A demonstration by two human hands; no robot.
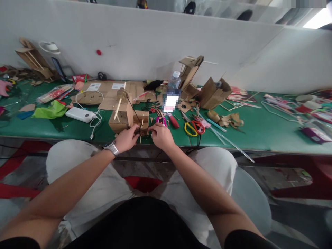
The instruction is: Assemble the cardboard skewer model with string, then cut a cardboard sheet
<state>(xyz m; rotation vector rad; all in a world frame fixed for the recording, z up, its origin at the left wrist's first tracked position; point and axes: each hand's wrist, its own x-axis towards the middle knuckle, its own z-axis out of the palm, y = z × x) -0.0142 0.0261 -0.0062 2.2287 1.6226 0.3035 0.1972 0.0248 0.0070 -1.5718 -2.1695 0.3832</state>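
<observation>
A cardboard model [121,119] stands at the table's front edge, with a tall box, a lower open box on its right and wooden sticks through it. A black cord [135,114] runs from its top down into the lower box. My left hand [127,138], wearing a metal watch, grips the lower front of the model with fingers and thumb. My right hand [162,136] has its fingers bent together at the right edge of the lower box, near the cord's lower end. What its fingertips pinch is too small to tell. A magenta object [161,121] lies just behind that hand.
Right of my hands lie a red-handled tool [174,121] and scissors [194,128] with yellow and red handles. A white power bank [80,114] with a cable sits to the left. Behind stand a bottle [174,83] and a paper bag [215,91], against the wall side.
</observation>
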